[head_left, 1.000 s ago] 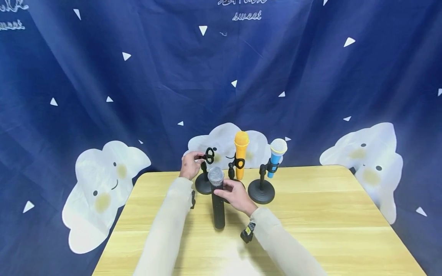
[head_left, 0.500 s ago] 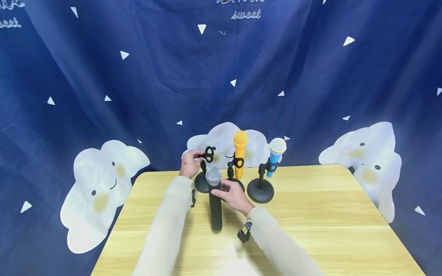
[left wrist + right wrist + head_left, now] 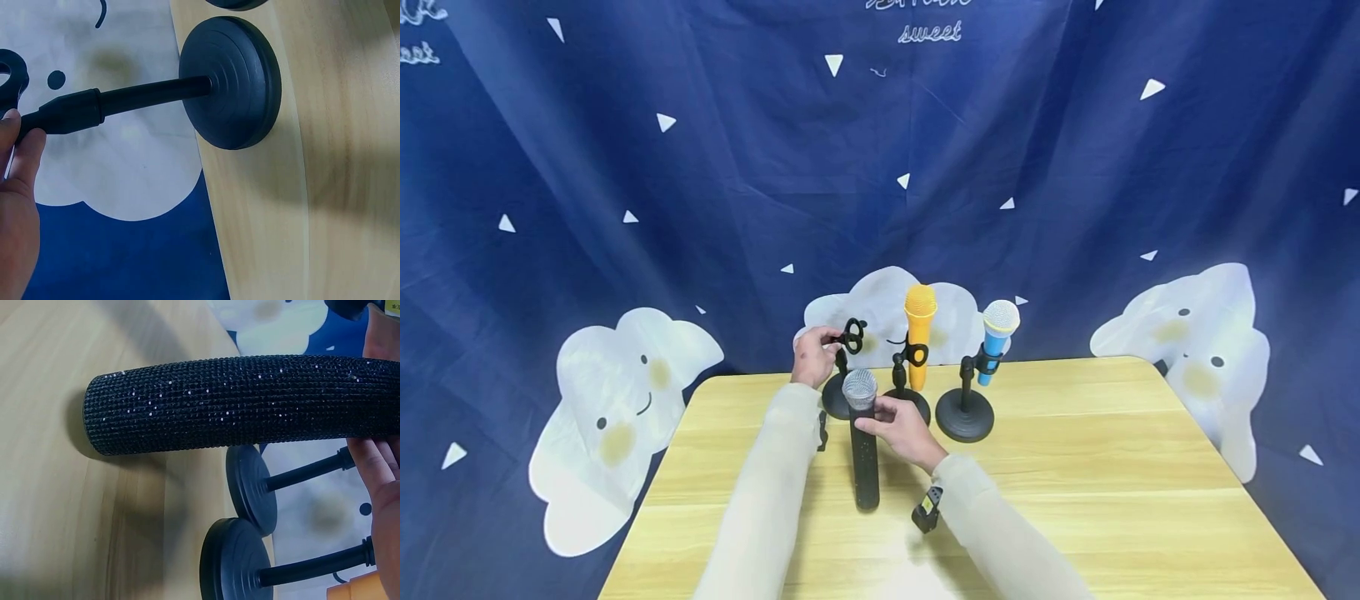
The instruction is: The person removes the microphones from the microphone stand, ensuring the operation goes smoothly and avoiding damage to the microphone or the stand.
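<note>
In the head view my right hand (image 3: 908, 431) grips a black microphone (image 3: 865, 467) with a silver mesh head, held nearly upright, head up. Its sparkly, studded body (image 3: 237, 406) stretches across the right wrist view, its lower end close over the table. My left hand (image 3: 812, 357) pinches a black desk microphone stand at the neck, just under its ring-shaped clip (image 3: 853, 336). Nothing sits in that clip. The stand's round base (image 3: 234, 81) is on the table near the back edge, partly behind the black microphone in the head view.
Right of the held stand, a yellow microphone (image 3: 920, 333) sits in a second black stand. A blue microphone (image 3: 996, 343) with a white head leans in a third stand (image 3: 965, 415). Behind the wooden table (image 3: 1112, 467) hangs a blue curtain (image 3: 760, 167) with clouds.
My right hand has shifted the black microphone slightly left and toward me. My left hand keeps its pinch on the stand's neck. The head view has drifted a little.
</note>
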The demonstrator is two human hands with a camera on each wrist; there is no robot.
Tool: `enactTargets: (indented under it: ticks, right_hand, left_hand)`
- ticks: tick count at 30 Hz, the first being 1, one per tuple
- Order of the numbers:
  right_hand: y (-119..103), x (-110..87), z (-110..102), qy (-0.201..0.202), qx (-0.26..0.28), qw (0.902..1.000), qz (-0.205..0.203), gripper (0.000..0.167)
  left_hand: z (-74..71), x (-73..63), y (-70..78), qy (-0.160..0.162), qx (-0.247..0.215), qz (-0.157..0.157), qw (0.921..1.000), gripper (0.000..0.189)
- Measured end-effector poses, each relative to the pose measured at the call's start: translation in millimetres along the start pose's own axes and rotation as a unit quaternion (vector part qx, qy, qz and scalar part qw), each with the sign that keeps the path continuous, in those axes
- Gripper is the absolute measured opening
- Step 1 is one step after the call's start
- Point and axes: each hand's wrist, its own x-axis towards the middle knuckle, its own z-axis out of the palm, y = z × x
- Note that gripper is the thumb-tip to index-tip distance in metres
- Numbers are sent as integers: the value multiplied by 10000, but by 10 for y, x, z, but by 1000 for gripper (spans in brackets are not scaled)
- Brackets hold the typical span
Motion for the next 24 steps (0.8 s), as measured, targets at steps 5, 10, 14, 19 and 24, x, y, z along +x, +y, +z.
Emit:
enactTargets:
  ticks: [5,10,14,19,24]
  right_hand:
    - [-75,-37,-4,-5,17,10000,-36,23]
    - [147,20,36,15,85,9999,71,27]
    - [206,36,41,43,108,9999,18,27]
    - [130,19,28,-3,145,9999,21,26]
    - [-164,-82,-18,-187,206,9996,28,27]
  left_hand:
    - [-4,2,-3,-50,13,-69,10000,18]
    - [-10,4,-10,-76,31,-145,9999,18]
    - [-9,2,-10,-68,39,-117,9999,18]
    - [-2,-1,-8,-32,54,-48,10000,19]
    - [-3,-11,-11,2,45,-151,9999,21]
